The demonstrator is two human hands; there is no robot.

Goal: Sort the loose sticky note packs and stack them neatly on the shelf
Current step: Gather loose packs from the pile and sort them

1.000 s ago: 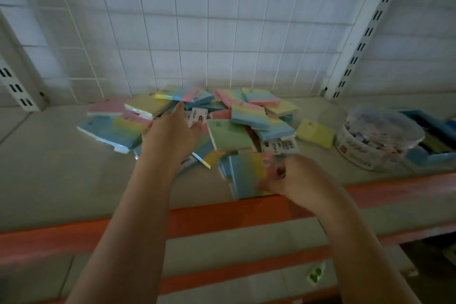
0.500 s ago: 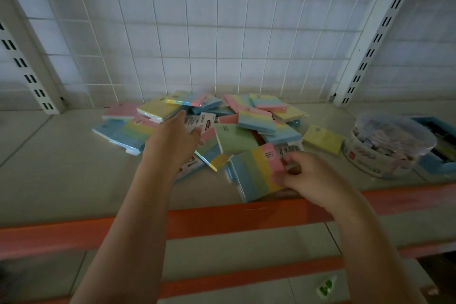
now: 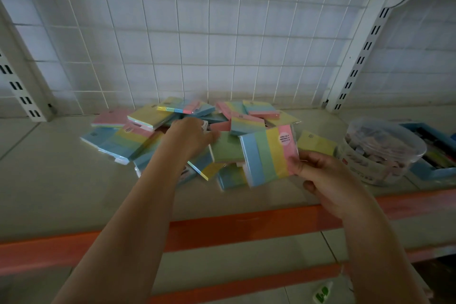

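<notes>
fingers (image 3: 299, 168) of my right hand (image 3: 328, 180) pinch the pink edge of one striped pack (image 3: 267, 154), thumb on its face. i hold this pack lifted and tilted above the front of the pile, its stripes running blue, green, yellow and pink, with a small round label near the top of the pink band. my left hand (image 3: 190, 137) lies palm down on the middle of the pile (image 3: 187, 128), fingers stretched forward and gently bent over the packs; i cannot tell whether any of them actually hold a pack, it looks more like resting and pressing.

loose packs lie heaped on the shelf (image 3: 61, 185), overlapping at all angles. a large blue and yellow pack (image 3: 111, 140) sits at the left edge, a pink pack (image 3: 111, 117) behind it, and a green pack (image 3: 227, 147) just beside my left fingertips. a single yellow pack (image 3: 317, 142) lies apart on the right, just behind the lifted one. further right stands a round clear tub (image 3: 380, 153) with small items inside, too blurred to name, and a blue tray (image 3: 434, 170) touching or nearly touching it at the frame edge.

white wire grid (image 3: 197, 39) backs the shelf, with slotted uprights (image 3: 362, 57) at both sides. an orange strip (image 3: 246, 227) runs along the front lip under my forearms, and a second orange strip shows on the lower shelf.
</notes>
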